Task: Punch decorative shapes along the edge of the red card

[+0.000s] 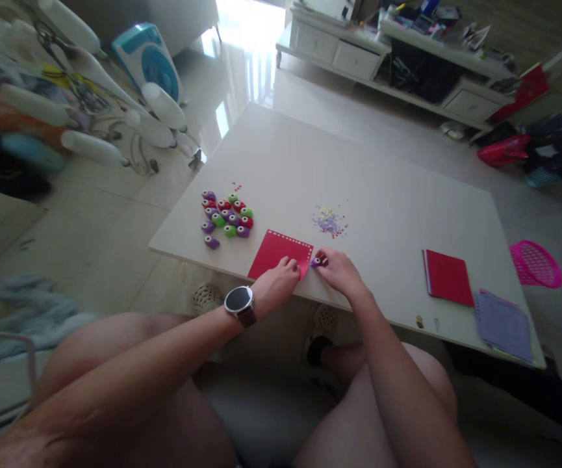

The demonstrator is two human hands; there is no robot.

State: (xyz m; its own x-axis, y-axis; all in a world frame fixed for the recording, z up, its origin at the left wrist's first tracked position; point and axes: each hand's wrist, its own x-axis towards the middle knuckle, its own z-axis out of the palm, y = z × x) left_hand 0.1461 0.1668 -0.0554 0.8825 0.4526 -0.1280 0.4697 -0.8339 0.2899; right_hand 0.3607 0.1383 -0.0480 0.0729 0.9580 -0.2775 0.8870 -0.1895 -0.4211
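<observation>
A sheet of red paper (273,250) lies at the table's near edge, with a row of small punched holes along its far side and starting down its right side. My left hand (281,276) is on the sheet, its bent fingers gripping the paper near the right edge, which looks slightly raised. In my right hand (336,270) is a small purple craft punch (316,262), held right beside the sheet's right edge. To the left sit several more craft punches (229,216) in purple, green and red. Beyond my right hand is a pile of tiny purple, yellow and red paper cut-outs (329,221).
On the white table's (383,195) right side are a stack of red paper (449,276) and punched purple sheets (503,325). Two small items lie near the front edge. A pink basket (536,263) stands past the right edge. A few red bits (236,186) lie beyond the punches.
</observation>
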